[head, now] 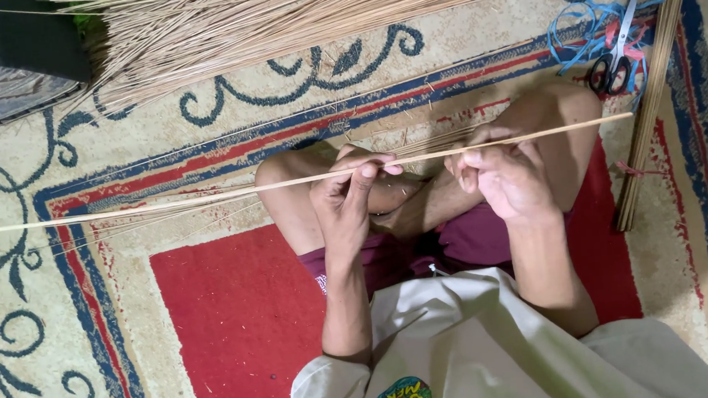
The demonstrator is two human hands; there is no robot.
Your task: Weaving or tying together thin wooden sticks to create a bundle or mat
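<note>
Crosswise above the person's folded legs, a long thin stick (202, 197) runs nearly level over the patterned carpet (212, 320). Left hand (346, 200) and right hand (504, 174) both pinch it, fingers (368, 166) clenched around it, near its middle. Scissors (616, 52) lie well apart, beside blue string (576, 26)

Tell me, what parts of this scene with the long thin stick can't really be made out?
- Head view: the long thin stick runs off the left edge, so that end is unseen.
- The left hand and right hand curl over it, hiding the grip itself.
- The pile of sticks is cut by the top edge.
- The scissors partly cover the blue cord.
- The dark object at top left is cropped, unidentifiable.
</note>
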